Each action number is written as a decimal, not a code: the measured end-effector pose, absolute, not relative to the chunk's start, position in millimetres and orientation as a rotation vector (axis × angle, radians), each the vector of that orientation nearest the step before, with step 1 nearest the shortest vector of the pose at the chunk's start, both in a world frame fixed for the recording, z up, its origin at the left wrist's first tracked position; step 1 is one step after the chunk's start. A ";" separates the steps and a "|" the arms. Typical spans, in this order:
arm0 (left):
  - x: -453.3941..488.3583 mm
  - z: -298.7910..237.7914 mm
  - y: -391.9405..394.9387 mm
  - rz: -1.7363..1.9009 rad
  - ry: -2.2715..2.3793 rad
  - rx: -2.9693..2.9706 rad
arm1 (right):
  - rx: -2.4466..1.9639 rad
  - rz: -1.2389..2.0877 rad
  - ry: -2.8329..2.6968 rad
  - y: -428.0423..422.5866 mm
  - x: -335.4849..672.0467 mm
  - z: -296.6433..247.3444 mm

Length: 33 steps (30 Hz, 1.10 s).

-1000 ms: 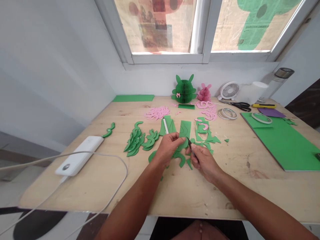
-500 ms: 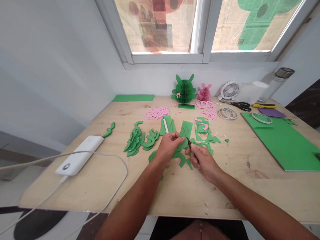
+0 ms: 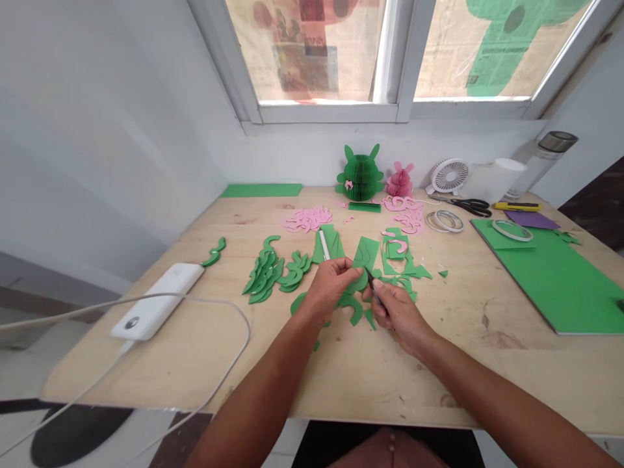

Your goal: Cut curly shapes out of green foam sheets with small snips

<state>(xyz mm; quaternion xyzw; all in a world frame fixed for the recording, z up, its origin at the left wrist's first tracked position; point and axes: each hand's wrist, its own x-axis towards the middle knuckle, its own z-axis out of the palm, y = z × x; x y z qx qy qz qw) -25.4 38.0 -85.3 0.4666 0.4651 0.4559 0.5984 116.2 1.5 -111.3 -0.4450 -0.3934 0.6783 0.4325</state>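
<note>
My left hand (image 3: pixel 334 283) pinches a piece of green paper (image 3: pixel 366 250) with a curved outline drawn on it. My right hand (image 3: pixel 394 309) is closed round small dark scissors (image 3: pixel 369 278), whose blades meet the paper's edge beside my left fingertips. The handles are mostly hidden in my fingers. Below both hands lie green paper offcuts (image 3: pixel 355 312). Just beyond my left hand, a white pen (image 3: pixel 324 245) rests on another green sheet (image 3: pixel 335 242) with drawn lines. Piles of cut curved green pieces (image 3: pixel 266 276) lie to the left.
Pink paper cutouts (image 3: pixel 309 220) lie farther back. Green and pink honeycomb paper figures (image 3: pixel 361 177) stand by the wall near a small fan (image 3: pixel 449 175). Tape rolls (image 3: pixel 447 221), larger scissors (image 3: pixel 470 206) and a green board (image 3: pixel 560 279) are at right. A power bank (image 3: pixel 158 302) with cable lies left.
The drawn green paper has turned slightly between my hands and its top has shifted a little right. Both hands keep their grip and stay almost in place.
</note>
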 end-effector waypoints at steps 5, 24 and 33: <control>-24.8 -83.2 37.2 1.067 1.083 1.076 | -1.115 1.692 -0.981 1.9 116.2 -111.0; -27.4 -80.9 36.9 1.059 1.083 1.066 | -1.123 1.661 -1.027 2.2 118.4 -113.9; -26.7 -81.3 38.0 1.103 1.120 1.084 | -1.122 1.675 -1.027 2.1 117.8 -113.2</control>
